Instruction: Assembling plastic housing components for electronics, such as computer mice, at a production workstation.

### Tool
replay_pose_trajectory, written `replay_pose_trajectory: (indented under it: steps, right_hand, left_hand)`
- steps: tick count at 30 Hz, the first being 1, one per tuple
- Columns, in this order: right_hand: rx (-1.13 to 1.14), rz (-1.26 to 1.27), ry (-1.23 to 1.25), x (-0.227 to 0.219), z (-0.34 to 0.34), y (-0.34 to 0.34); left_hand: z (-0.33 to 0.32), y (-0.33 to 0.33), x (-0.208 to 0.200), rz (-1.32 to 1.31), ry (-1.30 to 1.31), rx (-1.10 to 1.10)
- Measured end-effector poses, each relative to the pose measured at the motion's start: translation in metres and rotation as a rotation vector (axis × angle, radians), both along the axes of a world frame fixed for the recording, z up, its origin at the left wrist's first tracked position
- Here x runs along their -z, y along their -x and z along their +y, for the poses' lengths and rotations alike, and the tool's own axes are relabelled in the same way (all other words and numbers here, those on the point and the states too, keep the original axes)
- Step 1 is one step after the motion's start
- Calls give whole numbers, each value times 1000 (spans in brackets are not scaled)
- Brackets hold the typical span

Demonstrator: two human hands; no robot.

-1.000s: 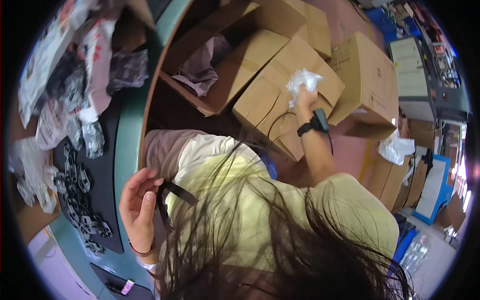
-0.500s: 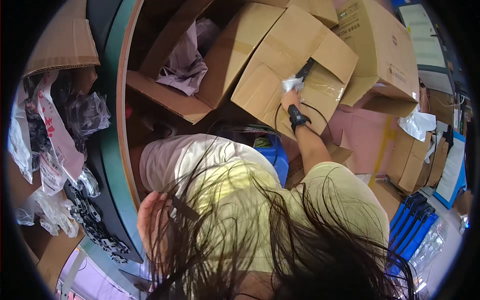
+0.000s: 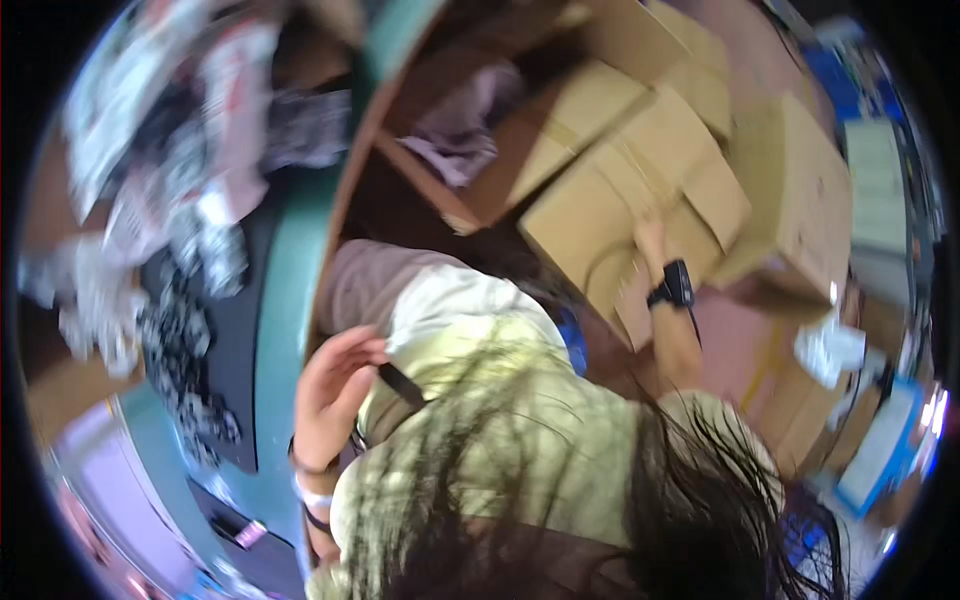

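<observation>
My right hand (image 3: 650,238), blurred by motion, is over the flaps of a brown cardboard box (image 3: 600,175). A black wrist device (image 3: 672,284) with a cable sits on that wrist. No object shows in its fingers, though the smear hides them. My left hand (image 3: 338,385) is raised beside my body at the edge of the green table (image 3: 305,240). Its fingers are slightly bent and its thumb stands apart, with nothing held. Close to those fingertips is a short black strip (image 3: 401,386).
An open carton (image 3: 440,195) with crumpled lilac paper (image 3: 460,140) stands left of the box, a taller carton (image 3: 795,190) right. Plastic bags (image 3: 100,300) and a heap of small black-and-silver parts (image 3: 185,350) lie on the table. Clear plastic (image 3: 832,348) is at right.
The view has turned, shifting the scene. The crumpled clear plastic and dark item at my right hand no longer show. My left hand has come out from behind the hair.
</observation>
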State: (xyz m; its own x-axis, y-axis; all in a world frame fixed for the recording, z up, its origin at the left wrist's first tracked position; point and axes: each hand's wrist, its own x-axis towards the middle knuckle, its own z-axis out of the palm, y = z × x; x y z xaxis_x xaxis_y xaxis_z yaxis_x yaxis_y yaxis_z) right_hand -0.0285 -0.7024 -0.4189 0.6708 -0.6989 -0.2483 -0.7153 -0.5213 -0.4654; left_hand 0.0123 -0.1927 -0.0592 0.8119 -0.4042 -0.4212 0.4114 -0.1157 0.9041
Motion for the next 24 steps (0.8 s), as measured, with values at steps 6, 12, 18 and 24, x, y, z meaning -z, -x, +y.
replay_pose_trajectory:
  steps: [6,12,18,24]
  right_hand:
    - [-71,-547,-105,-207,96,-63]
    - [-1550,-1073,-308,-402,360,-130]
    - [-1618,-789,96,-383,456,-243]
    - [-1738,-754,-280,-402,474,-225]
  left_hand:
    - [20,6,-11,-115,0,4]
    - [29,-5,-26,-350,-125,-8]
    - [68,4,-43,-441,-231,-170]
    - [106,-30,-46,-636,-244,-660]
